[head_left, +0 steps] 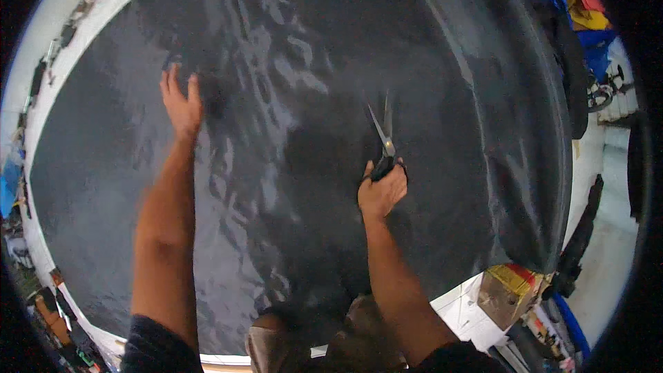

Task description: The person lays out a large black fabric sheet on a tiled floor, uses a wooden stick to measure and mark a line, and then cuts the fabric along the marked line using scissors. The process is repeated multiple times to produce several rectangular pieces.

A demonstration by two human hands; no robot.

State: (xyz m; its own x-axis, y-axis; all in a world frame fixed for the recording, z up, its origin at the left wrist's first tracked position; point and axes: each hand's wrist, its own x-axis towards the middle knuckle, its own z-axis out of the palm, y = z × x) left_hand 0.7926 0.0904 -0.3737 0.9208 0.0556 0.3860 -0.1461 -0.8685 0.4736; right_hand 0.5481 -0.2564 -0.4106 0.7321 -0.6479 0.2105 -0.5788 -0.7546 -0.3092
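A large sheet of dark, glossy fabric (324, 179) spreads beneath both arms, with wrinkles running through its middle and folds along its right side. My left hand (183, 107) reaches out over the left part of the sheet, fingers spread and nothing in them; whether it presses on the fabric I cannot tell. To the right of centre, my right hand (384, 192) is closed round the black handles of a pair of scissors (389, 146). Their metal blades stand apart in a narrow V and point away from me, over the fabric.
My knees (273, 342) are at the near edge of the sheet. A brown and yellow box (507, 293) sits at the near right corner amid clutter. Coloured cloths or bags (587, 10) are heaped at the far right. Small items line the white floor (55, 90) at left.
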